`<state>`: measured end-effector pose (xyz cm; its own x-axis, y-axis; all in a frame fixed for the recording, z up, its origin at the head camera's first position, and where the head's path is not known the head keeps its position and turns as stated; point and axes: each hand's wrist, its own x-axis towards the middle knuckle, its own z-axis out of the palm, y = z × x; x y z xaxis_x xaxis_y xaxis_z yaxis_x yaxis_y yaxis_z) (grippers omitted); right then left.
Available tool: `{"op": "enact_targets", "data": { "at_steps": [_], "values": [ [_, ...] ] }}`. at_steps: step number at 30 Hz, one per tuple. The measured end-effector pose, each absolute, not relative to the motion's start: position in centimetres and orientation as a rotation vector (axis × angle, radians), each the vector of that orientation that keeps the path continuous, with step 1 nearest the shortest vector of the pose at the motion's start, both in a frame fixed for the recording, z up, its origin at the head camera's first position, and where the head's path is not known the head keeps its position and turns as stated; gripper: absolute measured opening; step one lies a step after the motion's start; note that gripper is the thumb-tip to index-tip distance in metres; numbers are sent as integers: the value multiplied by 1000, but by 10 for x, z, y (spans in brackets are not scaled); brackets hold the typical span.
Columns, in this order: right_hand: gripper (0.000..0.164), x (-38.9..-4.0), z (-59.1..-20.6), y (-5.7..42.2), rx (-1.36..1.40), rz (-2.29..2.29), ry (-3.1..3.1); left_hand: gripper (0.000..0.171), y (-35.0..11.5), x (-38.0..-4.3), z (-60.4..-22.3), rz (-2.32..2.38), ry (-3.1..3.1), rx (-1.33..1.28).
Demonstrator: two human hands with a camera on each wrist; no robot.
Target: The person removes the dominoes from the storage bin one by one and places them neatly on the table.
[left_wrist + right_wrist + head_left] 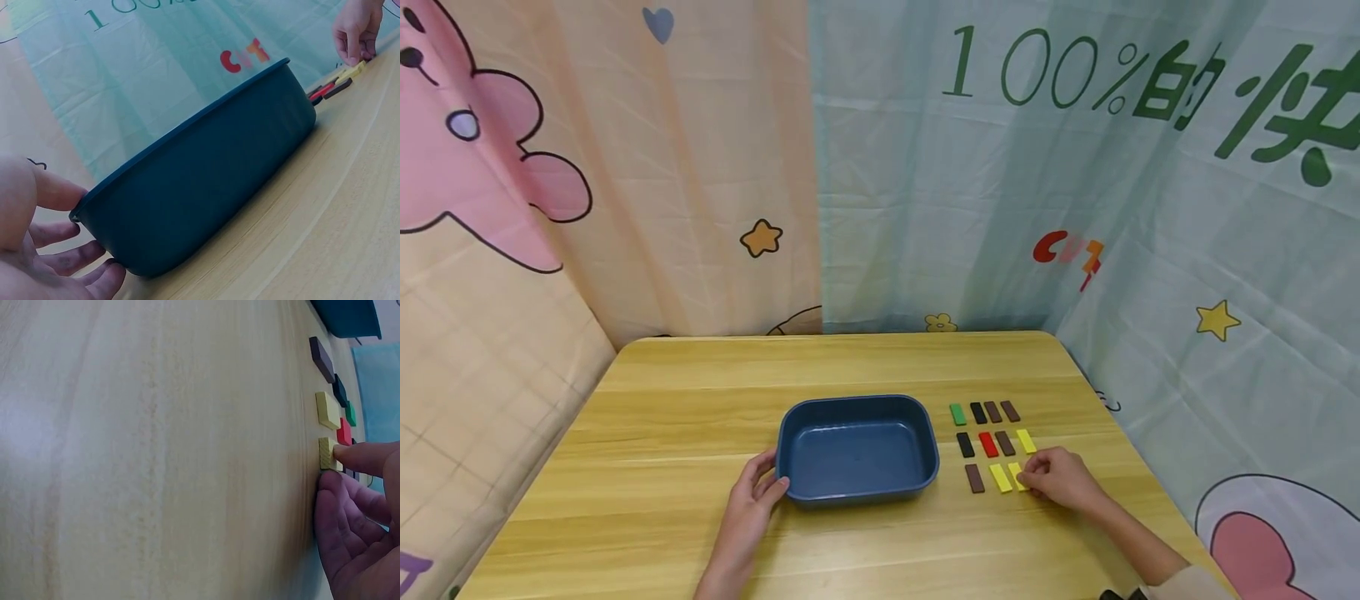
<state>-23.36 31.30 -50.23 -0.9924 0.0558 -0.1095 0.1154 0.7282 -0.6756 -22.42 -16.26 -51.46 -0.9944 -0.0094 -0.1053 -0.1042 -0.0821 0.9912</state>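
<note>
A dark blue rectangular plastic basin (857, 498) stands on the wooden table, with nothing inside it. My left hand (751, 493) grips its left end, thumb over the rim and fingers against the outer wall (187, 181). To the right of the basin lie flat rectangular blocks in three rows. At the right end of the front row, my right hand (1060, 477) pinches a yellow block (327, 454) between thumb and fingertips, close at the table surface. Beside it lies another yellow block (1001, 478), and farther left a brown block (974, 478).
The middle row has a black block (966, 445), a red block (988, 444), a brown one (1005, 442) and a yellow one (1026, 441). Behind them lie a green block (957, 414), a black one and two brown ones. Printed curtains (887, 167) surround the table (685, 417).
</note>
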Motion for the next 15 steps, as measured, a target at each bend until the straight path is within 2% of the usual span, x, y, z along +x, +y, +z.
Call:
{"op": "enact_targets", "data": {
  "at_steps": [12, 15],
  "values": [
    [16, -252, -488, 304, 120, -942, 3063, 54, -160, -226, -516, 2226, 2105, -145],
    [15, -258, -481, 298, 40, -935, 3107, 54, -161, -226, -516, 2224, 2113, -139]
  ]
}}
